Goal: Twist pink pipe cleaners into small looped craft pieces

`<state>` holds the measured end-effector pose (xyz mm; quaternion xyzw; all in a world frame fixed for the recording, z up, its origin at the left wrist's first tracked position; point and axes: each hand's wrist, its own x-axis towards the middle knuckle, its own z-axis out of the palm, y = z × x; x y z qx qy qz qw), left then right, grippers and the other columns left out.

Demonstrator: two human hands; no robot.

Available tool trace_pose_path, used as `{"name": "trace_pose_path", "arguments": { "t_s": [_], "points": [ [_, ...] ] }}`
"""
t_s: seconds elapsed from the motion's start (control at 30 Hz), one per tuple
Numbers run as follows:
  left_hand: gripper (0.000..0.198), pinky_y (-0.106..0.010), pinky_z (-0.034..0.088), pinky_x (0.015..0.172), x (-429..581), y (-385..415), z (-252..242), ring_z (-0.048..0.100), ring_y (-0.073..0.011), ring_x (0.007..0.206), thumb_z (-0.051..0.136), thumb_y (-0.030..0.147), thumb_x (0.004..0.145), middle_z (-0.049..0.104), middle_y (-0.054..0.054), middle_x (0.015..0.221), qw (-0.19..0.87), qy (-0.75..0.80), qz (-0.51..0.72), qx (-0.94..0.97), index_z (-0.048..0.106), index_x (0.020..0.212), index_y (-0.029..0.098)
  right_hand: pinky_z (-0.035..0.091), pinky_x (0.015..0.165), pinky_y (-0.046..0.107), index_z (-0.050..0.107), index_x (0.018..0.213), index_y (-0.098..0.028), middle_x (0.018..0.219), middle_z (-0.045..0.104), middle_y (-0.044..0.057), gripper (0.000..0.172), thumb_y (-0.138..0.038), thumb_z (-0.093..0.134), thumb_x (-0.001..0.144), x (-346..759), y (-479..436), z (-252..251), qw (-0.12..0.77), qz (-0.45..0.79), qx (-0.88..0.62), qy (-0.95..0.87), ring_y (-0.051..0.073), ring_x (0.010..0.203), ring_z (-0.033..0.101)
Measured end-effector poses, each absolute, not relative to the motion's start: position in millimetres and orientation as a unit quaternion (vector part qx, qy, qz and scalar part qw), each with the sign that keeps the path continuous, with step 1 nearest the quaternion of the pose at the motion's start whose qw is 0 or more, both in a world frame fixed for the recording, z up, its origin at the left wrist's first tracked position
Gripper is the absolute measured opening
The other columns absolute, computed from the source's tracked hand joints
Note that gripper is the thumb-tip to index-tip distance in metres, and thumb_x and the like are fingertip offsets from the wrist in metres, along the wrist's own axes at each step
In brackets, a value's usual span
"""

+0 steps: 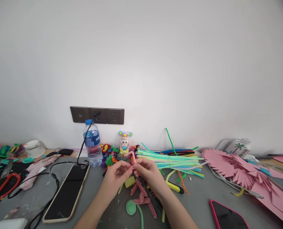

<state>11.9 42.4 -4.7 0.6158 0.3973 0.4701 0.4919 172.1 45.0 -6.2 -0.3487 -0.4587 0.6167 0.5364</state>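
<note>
Between the fingertips of my left hand [119,176] and my right hand [147,173] is a pink pipe cleaner [132,156], its upper end bent over to the left. Both hands pinch it close together above the grey mat. Below them lie several folded pink pipe cleaner pieces [142,200]. Beside these rests a green coiled pipe cleaner disc [131,207] with a loose tail. A yellow block [129,182] sits just under my fingers. Near my right wrist is a yellow and black cutter knife [175,187], partly hidden by the arm.
Behind my hands stand a small figurine [124,143] and a water bottle [93,146]. A pipe cleaner bundle [172,162] lies right of them. Phones [66,192] flank both sides; a pink glue gun [34,171] and scissors [6,187] lie left, pink folded paper [237,171] right.
</note>
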Motion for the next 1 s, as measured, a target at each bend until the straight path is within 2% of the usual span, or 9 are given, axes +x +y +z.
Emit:
{"name": "trace_pose_path", "arguments": {
  "t_s": [0.2, 0.33, 0.47, 0.7, 1.0],
  "points": [
    [0.019, -0.025, 0.046, 0.065, 11.1, 41.5, -4.3, 0.060, -0.0176, 0.069, 0.067, 0.035, 0.076, 0.067, -0.003, 0.073, 0.491, 0.390, 0.474, 0.618, 0.070, 0.074, 0.017, 0.038, 0.054, 0.022, 0.068, 0.073, -0.017, 0.064, 0.060, -0.003, 0.026, -0.039, 0.080, 0.067, 173.7, 42.7, -2.5, 0.529, 0.631, -0.333, -0.459, 0.009, 0.055, 0.050],
    [0.020, -0.024, 0.045, 0.062, 11.3, 40.0, -2.5, 0.057, -0.0156, 0.065, 0.067, 0.037, 0.077, 0.068, -0.003, 0.078, 0.511, 0.380, 0.470, 0.611, 0.073, 0.082, 0.018, 0.039, 0.058, 0.022, 0.069, 0.076, -0.018, 0.071, 0.059, -0.002, 0.023, -0.035, 0.081, 0.067, 174.0, 41.8, 1.2, 0.546, 0.643, -0.300, -0.446, 0.009, 0.060, 0.049],
    [0.025, -0.023, 0.042, 0.059, 11.7, 38.6, -1.0, 0.051, -0.0139, 0.064, 0.067, 0.039, 0.078, 0.063, -0.002, 0.076, 0.521, 0.377, 0.456, 0.616, 0.074, 0.088, 0.018, 0.040, 0.059, 0.022, 0.068, 0.075, -0.017, 0.069, 0.057, -0.002, 0.022, -0.035, 0.080, 0.068, 174.1, 42.3, 0.3, 0.561, 0.662, -0.276, -0.414, 0.010, 0.061, 0.048],
    [0.028, -0.022, 0.036, 0.059, 12.3, 37.0, -2.2, 0.044, -0.0133, 0.065, 0.066, 0.041, 0.078, 0.052, 0.000, 0.069, 0.533, 0.366, 0.435, 0.627, 0.075, 0.089, 0.016, 0.034, 0.054, 0.020, 0.063, 0.071, -0.017, 0.063, 0.053, -0.004, 0.024, -0.034, 0.081, 0.069, 173.8, 42.7, -1.7, 0.576, 0.655, -0.276, -0.403, 0.008, 0.055, 0.041],
    [0.026, -0.024, 0.039, 0.066, 11.9, 37.9, -3.0, 0.052, -0.0165, 0.074, 0.064, 0.040, 0.080, 0.056, -0.002, 0.078, 0.518, 0.366, 0.446, 0.631, 0.075, 0.088, 0.018, 0.032, 0.051, 0.019, 0.062, 0.072, -0.016, 0.062, 0.052, -0.004, 0.028, -0.038, 0.081, 0.069, 173.5, 42.8, -1.9, 0.565, 0.669, -0.280, -0.394, 0.007, 0.053, 0.041]
  ]
}}
